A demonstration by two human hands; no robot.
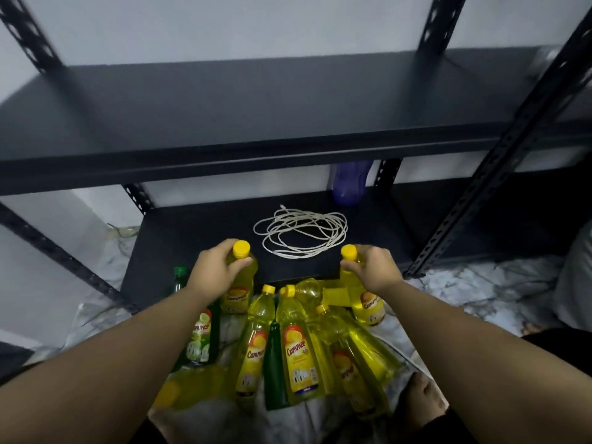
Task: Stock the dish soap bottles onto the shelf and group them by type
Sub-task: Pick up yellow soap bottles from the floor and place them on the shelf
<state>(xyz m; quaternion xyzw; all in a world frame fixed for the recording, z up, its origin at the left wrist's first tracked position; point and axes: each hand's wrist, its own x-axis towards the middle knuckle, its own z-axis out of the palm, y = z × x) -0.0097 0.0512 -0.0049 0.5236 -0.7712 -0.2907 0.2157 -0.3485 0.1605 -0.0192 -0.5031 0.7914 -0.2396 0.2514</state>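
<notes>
- Our left hand grips one upright yellow bottle by its neck; our right hand grips another.
- The shelf lies just ahead — both hands equally near it.

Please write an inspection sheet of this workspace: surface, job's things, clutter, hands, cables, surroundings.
Surface: black lower shelf holds no soap bottles; upper shelf bare.
Job's things: yellow dish soap bottles and green dish soap bottles lie on the floor.
Clutter: purple bottle at the lower shelf's back.
Hands: left hand grips one yellow bottle; right hand grips another.
Cables: coiled white cord on the lower shelf.
Surroundings: white wall, marble-patterned floor.
</notes>
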